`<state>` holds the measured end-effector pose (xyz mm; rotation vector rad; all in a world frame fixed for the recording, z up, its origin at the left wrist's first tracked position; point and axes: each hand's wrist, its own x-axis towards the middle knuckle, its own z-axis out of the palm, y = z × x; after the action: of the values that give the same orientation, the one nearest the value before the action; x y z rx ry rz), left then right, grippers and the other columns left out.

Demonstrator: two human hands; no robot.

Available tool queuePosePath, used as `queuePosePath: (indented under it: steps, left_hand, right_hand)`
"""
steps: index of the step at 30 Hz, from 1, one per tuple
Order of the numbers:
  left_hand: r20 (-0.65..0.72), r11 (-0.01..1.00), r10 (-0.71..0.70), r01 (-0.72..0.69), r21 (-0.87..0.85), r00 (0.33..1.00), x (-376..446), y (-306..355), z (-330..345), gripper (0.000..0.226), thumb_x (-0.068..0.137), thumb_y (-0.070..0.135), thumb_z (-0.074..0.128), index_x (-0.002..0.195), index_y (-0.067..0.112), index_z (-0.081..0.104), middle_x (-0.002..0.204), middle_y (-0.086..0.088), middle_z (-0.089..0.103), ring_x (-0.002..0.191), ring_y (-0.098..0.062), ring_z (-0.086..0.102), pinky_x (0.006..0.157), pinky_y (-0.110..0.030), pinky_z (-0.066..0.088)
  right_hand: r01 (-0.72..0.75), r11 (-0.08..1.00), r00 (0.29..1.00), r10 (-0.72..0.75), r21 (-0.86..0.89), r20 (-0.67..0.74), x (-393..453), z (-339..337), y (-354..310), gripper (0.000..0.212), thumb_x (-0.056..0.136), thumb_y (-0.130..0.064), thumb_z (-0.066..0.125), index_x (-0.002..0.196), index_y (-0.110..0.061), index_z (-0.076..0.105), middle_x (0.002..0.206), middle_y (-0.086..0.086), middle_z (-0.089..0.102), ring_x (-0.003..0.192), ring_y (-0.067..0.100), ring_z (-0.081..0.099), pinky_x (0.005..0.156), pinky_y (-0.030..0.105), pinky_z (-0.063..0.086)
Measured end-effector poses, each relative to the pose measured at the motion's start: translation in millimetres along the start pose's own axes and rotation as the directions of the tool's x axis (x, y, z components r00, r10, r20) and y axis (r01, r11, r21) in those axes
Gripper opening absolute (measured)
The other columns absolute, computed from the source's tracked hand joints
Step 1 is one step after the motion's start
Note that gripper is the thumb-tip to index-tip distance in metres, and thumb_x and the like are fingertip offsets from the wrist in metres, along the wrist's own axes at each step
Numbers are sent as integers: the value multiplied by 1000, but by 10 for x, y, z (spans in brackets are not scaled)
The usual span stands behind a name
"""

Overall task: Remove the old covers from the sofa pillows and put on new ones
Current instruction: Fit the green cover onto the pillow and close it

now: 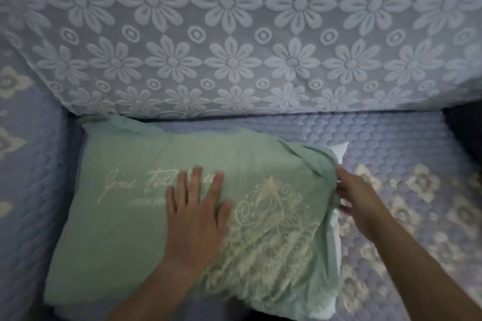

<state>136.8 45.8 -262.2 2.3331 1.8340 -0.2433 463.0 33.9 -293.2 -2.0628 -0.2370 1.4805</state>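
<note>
A pillow in a pale green cover (pixel 125 229) with cream script and a leafy print lies flat on the sofa seat. My left hand (pixel 195 216) rests flat on its middle, fingers spread. At the cover's open right end, the white inner pillow (pixel 340 154) peeks out. My right hand (pixel 357 198) is at that end, its fingertips touching the bunched green edge; the view does not show whether it grips the fabric.
The sofa backrest (pixel 234 34) wears a grey-blue throw with raised white flowers. The quilted lavender seat (pixel 391 143) stretches right of the pillow. A padded armrest (pixel 26 164) rises on the left. A dark gap (pixel 464 133) shows at the far right.
</note>
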Motion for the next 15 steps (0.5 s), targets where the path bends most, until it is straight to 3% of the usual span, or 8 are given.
queuePosePath:
  steps: [3, 6, 9, 11, 15]
  left_hand:
    - [5, 996, -69, 69, -54, 998, -440, -54, 137, 62, 97, 53, 39, 155, 29, 40, 164, -19, 25, 151, -43, 19, 120, -60, 16]
    - [43, 994, -89, 91, -53, 995, -627, -115, 209, 64, 96, 54, 37, 155, 28, 38, 165, -18, 21, 152, -42, 15, 120, -61, 15]
    - [130, 997, -70, 75, -35, 989, -573, -186, 276, 64, 99, 57, 29, 158, 32, 30, 168, -12, 14, 155, -38, 8, 121, -62, 12]
    - [102, 999, -46, 48, -19, 994, -413, -140, 233, 65, 100, 59, 24, 159, 32, 26, 169, -10, 10, 155, -37, 4, 121, -63, 10]
    - [-18, 994, 105, -105, -13, 994, -131, -135, 80, 63, 102, 57, 21, 161, 34, 14, 170, -10, 5, 156, -34, -3, 124, -54, -5]
  right_hand:
    - [26, 999, 996, -30, -48, -82, -330, 3, 476, 61, 85, -64, 64, 126, -20, 59, 117, 5, 65, 100, 21, 66, 76, 41, 58]
    - [-31, 998, 994, 26, -50, -104, -769, 62, 883, 48, 86, -63, 62, 118, -26, 61, 111, 0, 67, 98, 20, 67, 85, 45, 57]
    - [-40, 991, 999, 37, -126, -30, -1198, 232, 1185, 37, 86, -53, 68, 110, -25, 63, 101, -4, 71, 85, 12, 70, 68, 28, 57]
    - [1, 987, 1000, 1, -161, 16, -1337, 353, 1317, 24, 93, -41, 66, 111, -26, 64, 97, -9, 72, 80, 5, 70, 59, 15, 52]
    - [36, 968, 992, -64, -248, -105, -1371, 380, 1383, 24, 100, -37, 56, 98, -15, 67, 85, -1, 71, 81, 19, 70, 61, 30, 52]
